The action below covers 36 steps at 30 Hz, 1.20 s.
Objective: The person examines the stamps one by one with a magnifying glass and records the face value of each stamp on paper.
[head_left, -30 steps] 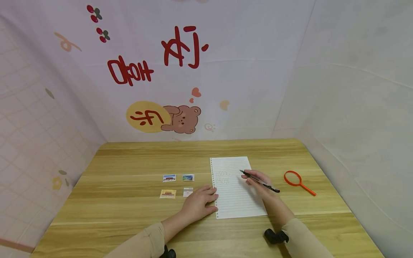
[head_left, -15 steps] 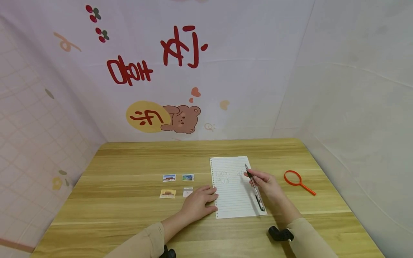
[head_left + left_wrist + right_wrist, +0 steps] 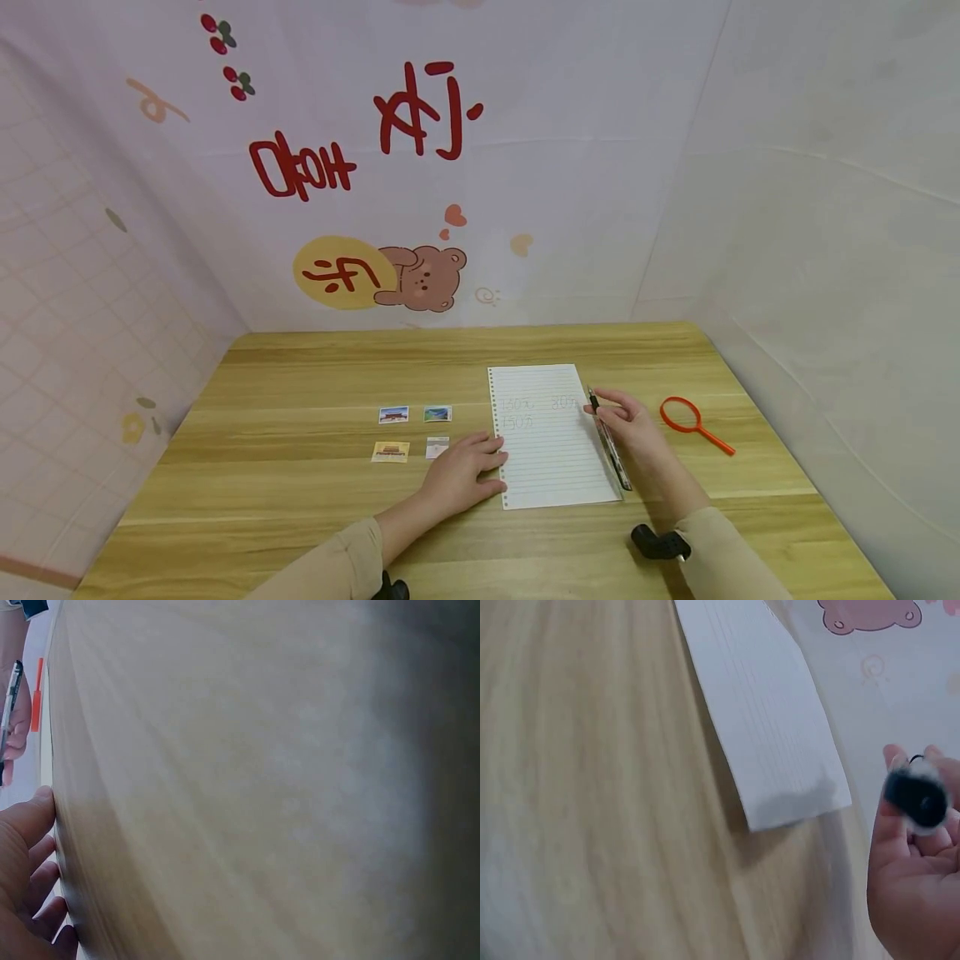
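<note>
A white lined loose-leaf sheet (image 3: 555, 467) lies on the table with handwritten figures, lines reading about 130 and 150 at left and 80 at upper right. My left hand (image 3: 461, 473) rests at the sheet's left edge, fingers spread; in the left wrist view that hand (image 3: 22, 870) shows extended fingers. Just past the sheet's right edge, my right hand (image 3: 636, 427) pinches a black-and-clear pen (image 3: 611, 446) near its tip, which points away from me. The right wrist view shows the pen's blurred dark end (image 3: 915, 799) in front of the right hand (image 3: 911, 877).
Several stamp-like picture cards lie left of the sheet, including a yellow one (image 3: 391, 451) and a green-blue one (image 3: 437, 412). One is partly behind the left hand. An orange-red magnifying glass (image 3: 699, 428) lies to the right. Printed cloth walls (image 3: 562, 208) stand around the wooden table (image 3: 300, 500).
My right hand has moved right, off the written area, and the pen has swung to point away from me. The writing at upper right now shows. The left hand stays put.
</note>
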Each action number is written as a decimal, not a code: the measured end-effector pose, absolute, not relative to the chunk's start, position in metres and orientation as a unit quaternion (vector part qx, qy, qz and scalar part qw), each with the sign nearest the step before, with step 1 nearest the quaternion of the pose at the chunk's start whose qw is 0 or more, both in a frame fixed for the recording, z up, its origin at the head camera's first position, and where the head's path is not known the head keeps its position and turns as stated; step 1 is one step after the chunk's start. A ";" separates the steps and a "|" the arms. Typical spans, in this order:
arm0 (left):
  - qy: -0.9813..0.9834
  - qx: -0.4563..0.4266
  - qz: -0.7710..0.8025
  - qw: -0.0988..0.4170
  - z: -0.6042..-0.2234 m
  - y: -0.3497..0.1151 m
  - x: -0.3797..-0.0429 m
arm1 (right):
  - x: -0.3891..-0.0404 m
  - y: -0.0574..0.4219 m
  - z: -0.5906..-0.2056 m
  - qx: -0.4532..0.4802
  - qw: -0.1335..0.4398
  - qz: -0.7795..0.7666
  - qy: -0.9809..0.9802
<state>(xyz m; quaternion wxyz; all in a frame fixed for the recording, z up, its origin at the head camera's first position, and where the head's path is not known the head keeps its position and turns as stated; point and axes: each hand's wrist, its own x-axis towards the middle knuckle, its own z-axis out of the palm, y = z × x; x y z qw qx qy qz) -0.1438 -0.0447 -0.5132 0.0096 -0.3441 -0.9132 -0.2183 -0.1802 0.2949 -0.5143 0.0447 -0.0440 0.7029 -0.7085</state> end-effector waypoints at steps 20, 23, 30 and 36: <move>-0.912 -0.350 -0.214 0.016 -0.512 -0.045 -0.144 | -0.180 0.326 -0.514 0.076 -0.062 -0.413 0.905; -0.912 -0.349 -0.215 0.013 -0.513 -0.045 -0.144 | -0.181 0.327 -0.518 0.066 -0.079 -0.389 0.916; -0.912 -0.349 -0.214 0.013 -0.514 -0.044 -0.145 | -0.181 0.325 -0.523 0.057 -0.101 -0.367 0.923; -0.912 -0.349 -0.215 0.012 -0.514 -0.045 -0.145 | -0.180 0.325 -0.526 0.066 -0.112 -0.367 0.921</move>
